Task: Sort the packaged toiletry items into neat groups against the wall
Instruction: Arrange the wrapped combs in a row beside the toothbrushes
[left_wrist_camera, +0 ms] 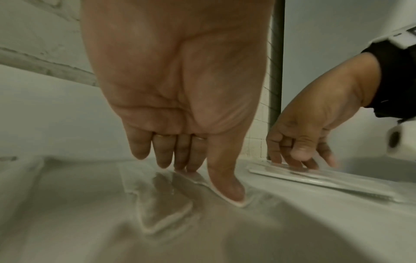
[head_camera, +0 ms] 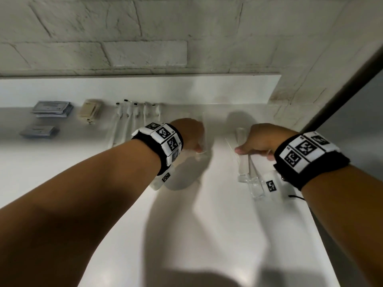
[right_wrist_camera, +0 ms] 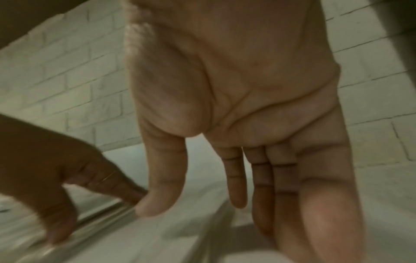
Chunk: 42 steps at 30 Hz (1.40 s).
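A long clear-wrapped packet (head_camera: pixel 204 129) (left_wrist_camera: pixel 162 204) lies on the white counter (head_camera: pixel 186 224) near the wall. My left hand (head_camera: pixel 194 145) (left_wrist_camera: pixel 202 179) reaches down onto it, thumb and straight fingertips pressing its wrapper. To the right lie two or three more long clear packets (head_camera: pixel 243 166) (left_wrist_camera: pixel 337 179), side by side. My right hand (head_camera: pixel 253 150) (right_wrist_camera: pixel 209 213) rests on them with straight fingers spread over their tops. The far ends of these packets are hidden under the hands.
Against the wall at left stand sorted groups: blue-grey sachets (head_camera: pixel 51 108) with another pile (head_camera: pixel 39 130) in front, beige sachets (head_camera: pixel 90 110), and a row of wrapped toothbrushes (head_camera: pixel 132 119). A white brick wall (head_camera: pixel 145 48) backs the counter. A dark frame (head_camera: pixel 342 90) runs along the right.
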### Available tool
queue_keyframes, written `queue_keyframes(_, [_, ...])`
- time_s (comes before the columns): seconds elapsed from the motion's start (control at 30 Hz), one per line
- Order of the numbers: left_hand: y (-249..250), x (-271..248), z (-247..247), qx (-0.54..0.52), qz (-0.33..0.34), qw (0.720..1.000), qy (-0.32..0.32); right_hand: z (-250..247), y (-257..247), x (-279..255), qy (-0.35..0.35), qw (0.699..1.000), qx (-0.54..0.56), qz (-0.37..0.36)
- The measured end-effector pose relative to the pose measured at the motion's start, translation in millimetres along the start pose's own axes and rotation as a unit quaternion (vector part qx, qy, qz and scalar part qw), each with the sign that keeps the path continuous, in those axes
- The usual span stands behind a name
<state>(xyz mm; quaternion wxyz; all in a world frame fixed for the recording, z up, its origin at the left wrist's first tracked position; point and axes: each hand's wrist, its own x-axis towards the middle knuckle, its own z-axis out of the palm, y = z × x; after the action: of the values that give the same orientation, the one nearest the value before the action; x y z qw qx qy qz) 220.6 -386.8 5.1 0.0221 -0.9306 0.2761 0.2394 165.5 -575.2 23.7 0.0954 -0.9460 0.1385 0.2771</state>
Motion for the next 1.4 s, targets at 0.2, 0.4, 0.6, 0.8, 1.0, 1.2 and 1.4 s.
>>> queue_keyframes(0.2, [15.8,-6.5,-5.6,0.017,-0.044,0.999,-0.001,23.9,-17.0,-9.2,-0.069,0.998,0.007,-0.001])
queue_keyframes(0.4, [16.4,-6.2,-6.3,0.007,-0.052,0.999,0.003,0.0,-14.8,-0.1,-0.061,0.989,0.129,0.038])
queue_keyframes(0.6, [15.1,-6.8,-8.0,0.005,-0.044,0.999,0.009,-2.2,-14.4,24.9,-0.126,0.98,0.154,0.026])
queue_keyframes(0.8, [12.4,-3.2,-6.6,0.013,-0.034,0.999,0.016,5.9,0.3,20.2,-0.266,0.946,0.185,-0.005])
queue_keyframes(1.0, [9.9,0.5,-3.4,0.011,-0.031,0.999,0.025,-12.5,-17.2,37.3,-0.066,0.941,0.331,-0.001])
queue_keyframes(1.2, [6.7,1.3,-0.9,0.008,-0.024,0.999,0.03,-4.2,-20.4,45.8,0.119,0.988,0.05,-0.089])
queue_keyframes(1.4, [5.9,1.6,-1.0,0.019,-0.024,0.999,0.033,2.7,-23.8,37.2,0.039,0.942,-0.251,-0.217])
